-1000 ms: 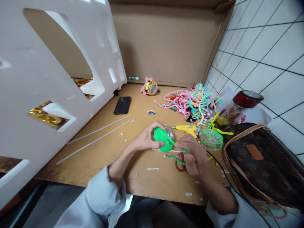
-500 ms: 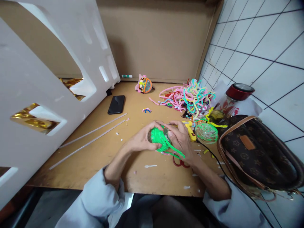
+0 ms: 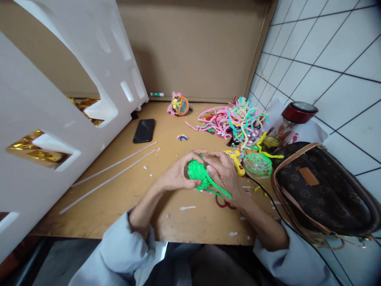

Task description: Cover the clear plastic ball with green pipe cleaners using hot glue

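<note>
Fingers of the left hand are grasping a green-wound ball from its left side, while those of the right hand are cupping its right side; together they are holding it just above the front middle of the surface, and green strands are trailing from it along the right hand's palm side. Behind, a brown board is standing upright, a white plastic panel is leaning in at the left, and a tiled wall is rising at the right. Below that wall, a patterned brown handbag is lying, with a tangled heap of fuzzy stems spreading farther back. Between heap and bag, a red-lidded bottle is tilting. A clear dome with green lines is resting near the bag, and a yellow glue gun is lying between it and the right hand. Toward the left, a black phone is lying flat, with two thin pale rods stretching below it. A small pink-and-orange figure is sitting near the board, red-handled scissors are showing partly under the right hand, a marker is lying against the board, and a tiny rainbow piece is lying beyond the ball.
</note>
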A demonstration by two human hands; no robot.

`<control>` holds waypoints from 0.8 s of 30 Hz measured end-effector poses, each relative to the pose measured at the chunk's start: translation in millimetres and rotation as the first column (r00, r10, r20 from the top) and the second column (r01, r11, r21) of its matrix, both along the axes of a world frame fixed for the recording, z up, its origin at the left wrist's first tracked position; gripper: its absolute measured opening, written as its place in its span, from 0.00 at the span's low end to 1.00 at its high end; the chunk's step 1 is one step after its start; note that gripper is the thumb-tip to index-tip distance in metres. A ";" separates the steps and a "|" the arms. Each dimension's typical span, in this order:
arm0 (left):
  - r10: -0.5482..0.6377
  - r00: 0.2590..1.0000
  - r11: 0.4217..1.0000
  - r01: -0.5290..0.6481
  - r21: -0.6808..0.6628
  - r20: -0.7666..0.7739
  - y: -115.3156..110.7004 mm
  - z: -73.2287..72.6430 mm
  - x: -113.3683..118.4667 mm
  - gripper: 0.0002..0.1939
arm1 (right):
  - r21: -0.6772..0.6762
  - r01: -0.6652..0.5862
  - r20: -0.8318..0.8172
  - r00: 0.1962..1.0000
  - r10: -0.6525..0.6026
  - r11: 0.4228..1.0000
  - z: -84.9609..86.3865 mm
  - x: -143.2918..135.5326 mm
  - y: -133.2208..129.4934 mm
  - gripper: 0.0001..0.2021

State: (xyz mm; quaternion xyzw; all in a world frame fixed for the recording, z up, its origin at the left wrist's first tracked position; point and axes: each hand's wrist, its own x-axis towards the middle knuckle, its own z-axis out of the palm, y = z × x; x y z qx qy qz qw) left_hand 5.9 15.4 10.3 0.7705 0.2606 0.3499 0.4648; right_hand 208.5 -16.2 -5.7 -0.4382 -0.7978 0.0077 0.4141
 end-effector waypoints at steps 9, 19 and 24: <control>-0.017 0.999 0.999 0.018 -0.027 0.032 -0.1 -0.5 -0.4 0.26 | 0.076 0.017 -0.054 0.998 -0.013 0.997 1.3 -4.3 -2.2 0.19; -0.032 0.999 0.999 0.033 -0.027 0.015 -0.1 0.9 0.1 0.26 | -0.035 0.140 -0.291 0.946 -0.144 0.990 1.0 -2.1 3.8 0.12; -0.069 0.997 0.998 0.070 -0.003 0.046 -0.7 1.3 2.6 0.24 | -0.152 0.089 -0.328 0.935 -0.135 0.984 0.6 -6.7 17.3 0.09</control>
